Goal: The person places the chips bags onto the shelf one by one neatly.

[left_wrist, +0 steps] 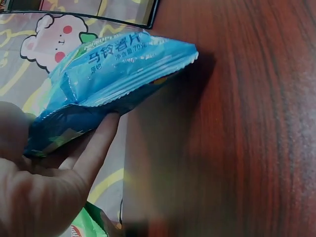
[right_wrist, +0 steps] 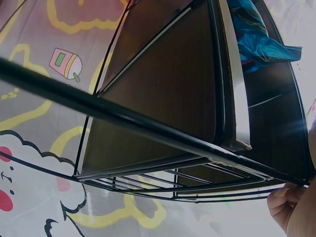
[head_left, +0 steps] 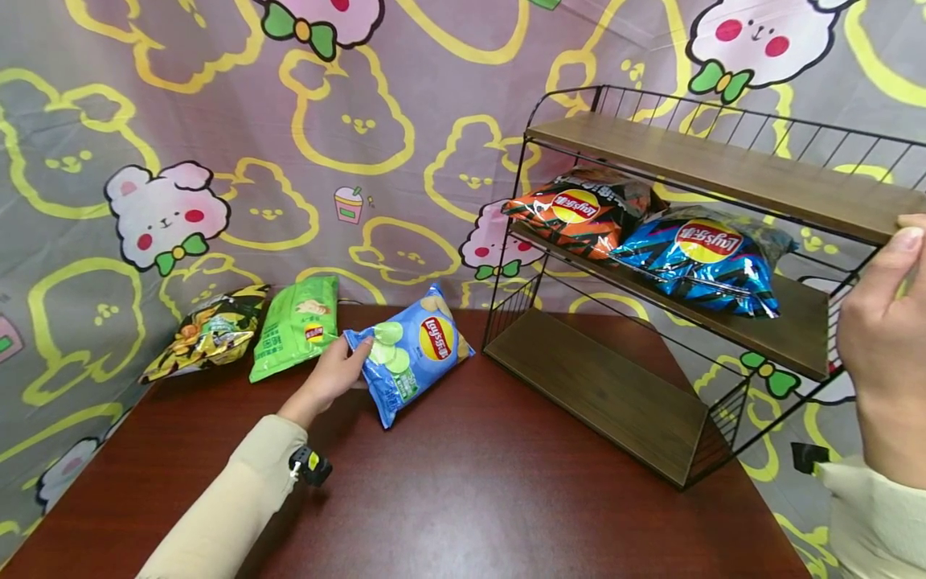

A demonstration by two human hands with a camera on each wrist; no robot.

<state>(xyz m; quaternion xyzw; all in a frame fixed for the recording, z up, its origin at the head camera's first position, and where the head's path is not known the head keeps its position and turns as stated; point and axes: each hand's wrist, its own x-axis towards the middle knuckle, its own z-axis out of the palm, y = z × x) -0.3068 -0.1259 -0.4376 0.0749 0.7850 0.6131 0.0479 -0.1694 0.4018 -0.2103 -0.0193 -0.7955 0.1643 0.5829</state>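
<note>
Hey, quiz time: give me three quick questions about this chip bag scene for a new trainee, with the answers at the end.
1. Which hand holds the light blue bag?
2. True or false: the orange bag lies on the rack's middle shelf.
3. In the head view, what colour is the bag between the light blue bag and the black-and-yellow bag? A) red B) green C) white

Key:
1. The left hand.
2. True.
3. B, the green bag.

Light-blue bag [head_left: 411,354]: "Lay's 乐事", "马铃薯片"; "净含量" figure small, apparently 70. Orange bag [head_left: 567,213] and bright-blue bag [head_left: 698,261] both carry "Lay's 乐事".
</note>
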